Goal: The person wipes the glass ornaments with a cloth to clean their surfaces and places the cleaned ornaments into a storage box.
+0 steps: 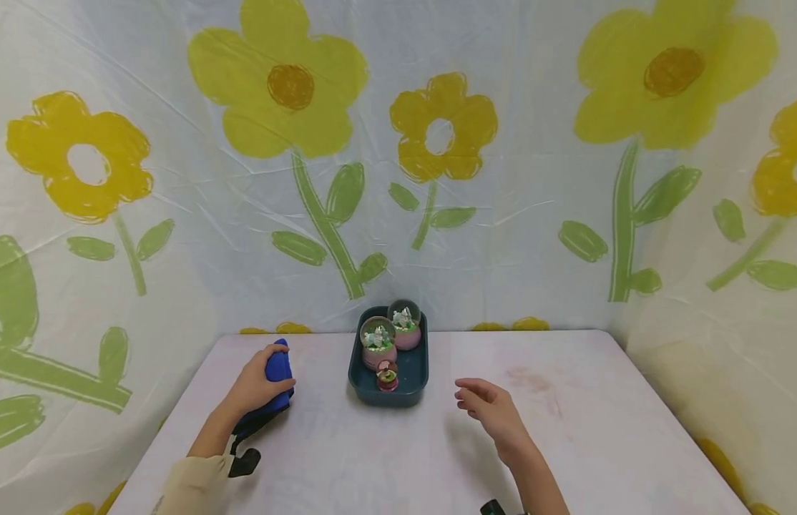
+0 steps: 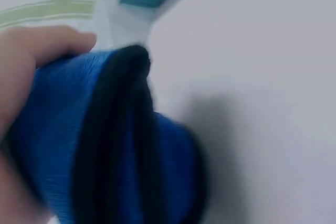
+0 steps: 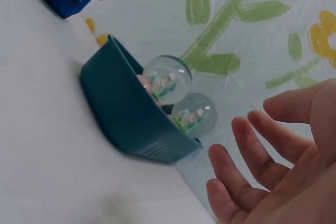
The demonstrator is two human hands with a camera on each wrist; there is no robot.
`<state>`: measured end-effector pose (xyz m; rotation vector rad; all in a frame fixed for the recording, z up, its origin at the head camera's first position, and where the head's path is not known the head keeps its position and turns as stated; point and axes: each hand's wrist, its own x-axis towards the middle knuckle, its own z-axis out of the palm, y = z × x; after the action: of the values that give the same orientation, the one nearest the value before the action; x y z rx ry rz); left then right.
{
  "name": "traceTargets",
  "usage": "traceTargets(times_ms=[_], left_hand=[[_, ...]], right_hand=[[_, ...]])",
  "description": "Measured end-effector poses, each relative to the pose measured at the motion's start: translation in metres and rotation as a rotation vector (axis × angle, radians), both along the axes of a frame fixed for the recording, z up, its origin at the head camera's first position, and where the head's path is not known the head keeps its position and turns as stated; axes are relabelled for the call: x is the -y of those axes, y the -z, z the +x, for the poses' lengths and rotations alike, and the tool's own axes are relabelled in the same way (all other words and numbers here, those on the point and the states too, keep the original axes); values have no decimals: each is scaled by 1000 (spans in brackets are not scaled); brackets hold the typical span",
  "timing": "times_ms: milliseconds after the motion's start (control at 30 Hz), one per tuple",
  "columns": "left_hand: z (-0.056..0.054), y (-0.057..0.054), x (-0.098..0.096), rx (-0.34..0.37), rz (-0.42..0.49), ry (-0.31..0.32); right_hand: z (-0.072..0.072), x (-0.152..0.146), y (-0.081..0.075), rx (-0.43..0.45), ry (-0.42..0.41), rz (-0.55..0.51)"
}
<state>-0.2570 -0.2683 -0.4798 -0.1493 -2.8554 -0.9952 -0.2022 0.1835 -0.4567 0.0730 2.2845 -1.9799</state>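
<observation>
My left hand [image 1: 255,383] grips a folded blue cloth with black edging [image 2: 63,124] over the table's left side, thumb and fingers on either side of it. Its black-edged folds show close up in the left wrist view. Right of that hand stands a dark teal plastic basin [image 1: 411,368]. Two snow globes with pink bases, a nearer one [image 1: 378,340] and a farther one [image 1: 405,322], are inside it, together with a much smaller globe [image 1: 387,375] at the front. My right hand [image 1: 491,411] hovers right of the basin, its fingers loosely bent and holding nothing.
A pale table [image 1: 373,458] lies under everything, with the basin near its back edge. Behind and at the sides hangs a white sheet [image 1: 514,236] printed with yellow flowers. A black strap-like piece [image 1: 245,463] is at my left wrist.
</observation>
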Motion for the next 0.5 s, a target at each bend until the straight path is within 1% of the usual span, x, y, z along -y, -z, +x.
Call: traceTargets(times_ms=[100,233,333,400,500], left_hand=[[-9,7,-9,-19,16,-7],[-22,15,-25,-38,96,-18],[-28,26,-37,-8,161,-35],[-30,35,-44,20,186,-46],[-34,47,-54,24,145,-46]], right_hand=[[0,-6,1,-5,55,8],[-1,-12,-2,-26,67,-2],[0,-13,-4,-28,51,2],[2,-12,-7,-30,53,5],[3,-6,-12,-62,51,22]])
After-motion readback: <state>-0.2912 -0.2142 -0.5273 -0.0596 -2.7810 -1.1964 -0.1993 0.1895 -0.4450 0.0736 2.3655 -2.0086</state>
